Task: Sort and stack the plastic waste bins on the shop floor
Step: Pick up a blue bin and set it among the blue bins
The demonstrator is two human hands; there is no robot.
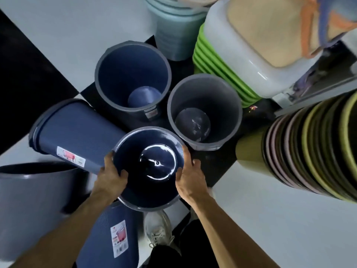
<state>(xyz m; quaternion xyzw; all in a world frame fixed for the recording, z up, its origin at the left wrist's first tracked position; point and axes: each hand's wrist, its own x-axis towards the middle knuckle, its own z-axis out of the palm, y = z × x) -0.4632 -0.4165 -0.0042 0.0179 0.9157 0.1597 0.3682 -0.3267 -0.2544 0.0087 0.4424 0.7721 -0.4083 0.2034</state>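
Observation:
A dark navy round bin stands upright below me, mouth up, with a shiny disc at its bottom. My left hand grips its left rim and my right hand grips its right rim. Behind it stand two upright grey bins: one at centre with a blue bottom, one to its right with a dark bottom. A navy bin with a label lies on its side at the left. Another labelled navy bin lies under my left forearm.
A large dark bin fills the lower left. Stacks of olive and pink basins, green tubs, a white container and pale blue buckets crowd the right and back. My shoe stands on the black-and-white tile floor.

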